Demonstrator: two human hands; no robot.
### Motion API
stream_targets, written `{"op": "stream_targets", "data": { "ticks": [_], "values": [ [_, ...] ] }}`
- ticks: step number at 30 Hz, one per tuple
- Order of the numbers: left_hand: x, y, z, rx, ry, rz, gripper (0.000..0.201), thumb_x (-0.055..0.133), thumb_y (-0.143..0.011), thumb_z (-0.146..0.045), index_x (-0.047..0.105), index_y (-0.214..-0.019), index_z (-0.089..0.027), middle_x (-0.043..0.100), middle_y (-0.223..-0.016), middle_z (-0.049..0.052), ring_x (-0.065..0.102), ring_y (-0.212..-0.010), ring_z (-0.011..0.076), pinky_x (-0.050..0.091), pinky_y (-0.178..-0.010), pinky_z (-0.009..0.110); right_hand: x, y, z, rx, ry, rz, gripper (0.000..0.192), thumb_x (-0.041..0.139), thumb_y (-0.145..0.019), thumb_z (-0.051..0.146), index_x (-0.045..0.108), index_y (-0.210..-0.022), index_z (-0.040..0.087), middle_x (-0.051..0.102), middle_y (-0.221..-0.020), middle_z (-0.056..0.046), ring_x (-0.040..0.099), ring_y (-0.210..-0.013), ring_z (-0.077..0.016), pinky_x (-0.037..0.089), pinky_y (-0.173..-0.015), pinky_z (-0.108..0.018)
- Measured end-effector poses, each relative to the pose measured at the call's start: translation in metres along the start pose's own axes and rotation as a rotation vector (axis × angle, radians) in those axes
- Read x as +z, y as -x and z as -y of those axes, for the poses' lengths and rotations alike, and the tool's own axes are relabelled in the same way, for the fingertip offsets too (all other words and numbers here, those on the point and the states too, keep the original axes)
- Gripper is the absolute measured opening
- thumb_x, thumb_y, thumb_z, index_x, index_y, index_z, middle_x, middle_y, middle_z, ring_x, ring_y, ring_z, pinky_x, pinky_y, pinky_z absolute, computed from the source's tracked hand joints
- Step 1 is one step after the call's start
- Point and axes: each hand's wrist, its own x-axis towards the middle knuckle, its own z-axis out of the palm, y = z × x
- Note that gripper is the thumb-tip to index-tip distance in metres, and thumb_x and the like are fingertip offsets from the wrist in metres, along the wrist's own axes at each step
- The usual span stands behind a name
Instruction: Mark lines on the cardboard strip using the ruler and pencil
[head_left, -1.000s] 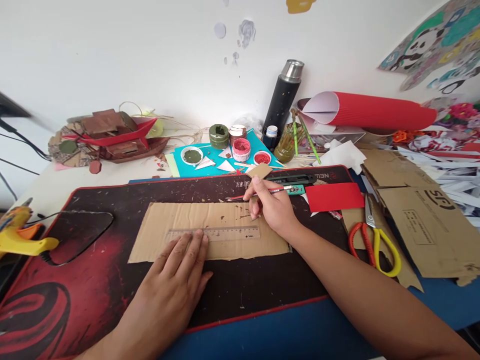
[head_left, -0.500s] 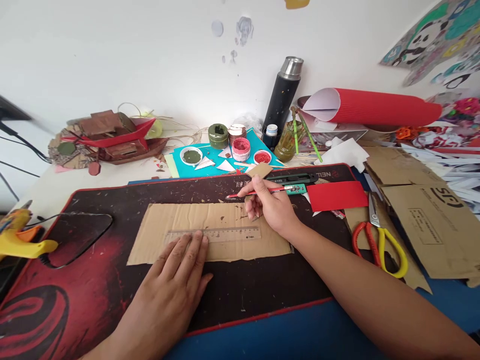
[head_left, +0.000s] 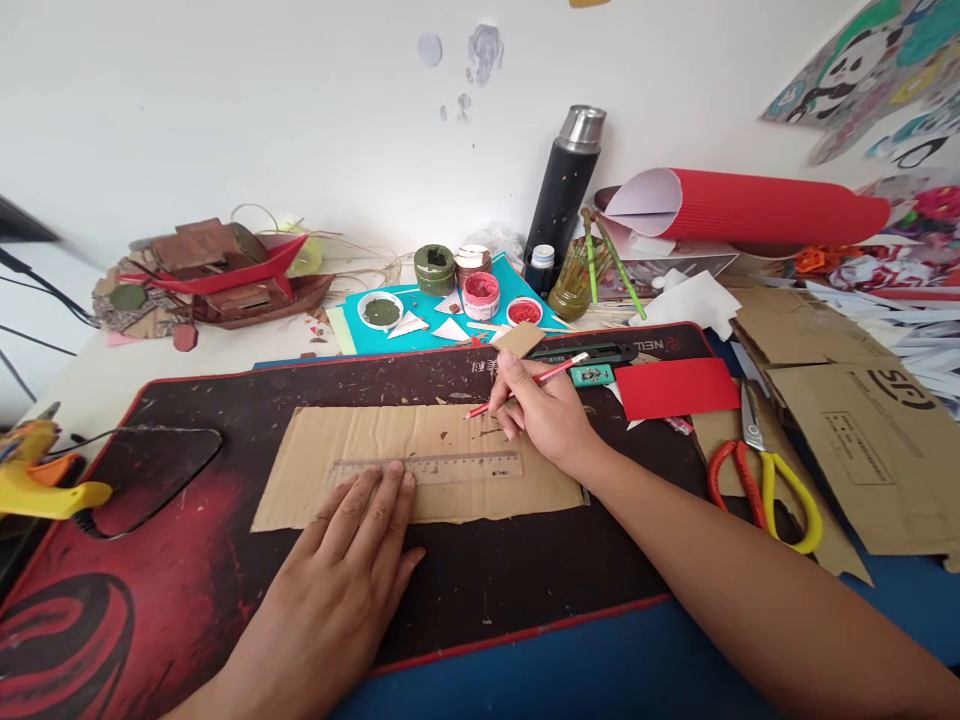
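White wall behind, cluttered tabletop (head_left: 225,350) in front, with a dark red-edged mat (head_left: 187,480) across most of it. Far left: yellow glue gun (head_left: 37,480), partly cut off by the frame edge, its cord looping onto the mat. Centre-left: cardboard strip (head_left: 330,450) lying flat on the mat, clear ruler (head_left: 450,467) laid along it. My left hand (head_left: 352,545) lies flat with fingers spread, fingertips on the ruler's left part, pressing it down. Behind, near the wall: cardboard model boat (head_left: 217,270), paint pots (head_left: 480,295) on teal paper, a black flask (head_left: 562,190). Centre-right: my right hand (head_left: 551,415) is closed around a red pencil (head_left: 525,385), tip down at the upper edge of the cardboard, just above the ruler's right end. Further right: red card (head_left: 675,388), scissors (head_left: 757,470) with red and yellow handles, flattened box cardboard (head_left: 862,440), a red corrugated roll (head_left: 765,215). Risk, as I judge it: only the ruler's left part is held, so pencil pressure against the free right end could pivot it and skew any line; the strip itself is unweighted and may slide on the mat. Hard to read: ruler markings, whether the pencil tip actually touches the cardboard, and any marks under my right hand. Items at far right are cropped.
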Motion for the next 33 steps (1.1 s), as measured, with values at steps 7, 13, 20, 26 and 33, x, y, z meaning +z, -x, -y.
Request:
{"op": "stream_targets", "data": {
  "ticks": [7, 13, 20, 26, 33],
  "values": [
    [0.0004, 0.0007, -0.0012, -0.022, 0.006, 0.001, 0.066, 0.038, -0.116, -0.026, 0.025, -0.173, 0.006, 0.066, -0.156, 0.027, 0.068, -0.138, 0.0369, 0.044, -0.123, 0.052, 0.0005, 0.0003, -0.0014, 0.001, -0.010, -0.002, 0.073, 0.069, -0.091, 0.087, 0.067, -0.063, 0.020, 0.053, -0.050, 0.005, 0.051, -0.035, -0.0078, 0.032, -0.038, -0.024],
    [0.0001, 0.0006, -0.0023, -0.056, 0.035, 0.012, 0.064, 0.038, -0.116, -0.026, 0.030, -0.172, 0.003, 0.065, -0.157, 0.026, 0.067, -0.140, 0.0370, 0.045, -0.123, 0.052, 0.0010, 0.0001, -0.0018, 0.017, -0.017, -0.009, 0.074, 0.070, -0.089, 0.088, 0.066, -0.063, 0.020, 0.058, -0.056, 0.003, 0.053, -0.037, -0.0080, 0.033, -0.039, -0.024],
    [-0.0005, -0.0002, 0.0009, -0.023, 0.020, -0.002, 0.060, 0.043, -0.114, -0.025, 0.042, -0.166, 0.005, 0.066, -0.155, 0.027, 0.067, -0.138, 0.0397, 0.047, -0.121, 0.053, 0.0016, -0.0002, -0.0026, 0.005, -0.003, -0.008, 0.074, 0.068, -0.091, 0.088, 0.067, -0.064, 0.020, 0.056, -0.054, 0.004, 0.053, -0.036, -0.0080, 0.032, -0.038, -0.024],
    [-0.0005, 0.0002, 0.0002, -0.028, 0.038, -0.008, 0.059, 0.046, -0.113, -0.024, 0.046, -0.163, 0.006, 0.065, -0.155, 0.028, 0.067, -0.139, 0.0399, 0.046, -0.121, 0.052, 0.0011, 0.0002, -0.0036, 0.005, 0.002, -0.005, 0.072, 0.068, -0.093, 0.086, 0.066, -0.065, 0.020, 0.061, -0.059, 0.003, 0.053, -0.037, -0.0069, 0.034, -0.038, -0.024],
    [-0.0001, 0.0011, 0.0002, -0.033, 0.060, -0.002, 0.061, 0.047, -0.113, -0.024, 0.043, -0.166, 0.006, 0.063, -0.157, 0.029, 0.066, -0.140, 0.0403, 0.045, -0.123, 0.052, 0.0012, 0.0005, -0.0031, 0.016, 0.019, -0.009, 0.072, 0.067, -0.093, 0.087, 0.066, -0.066, 0.021, 0.062, -0.061, 0.002, 0.053, -0.039, -0.0077, 0.035, -0.039, -0.025]
  ]
}}
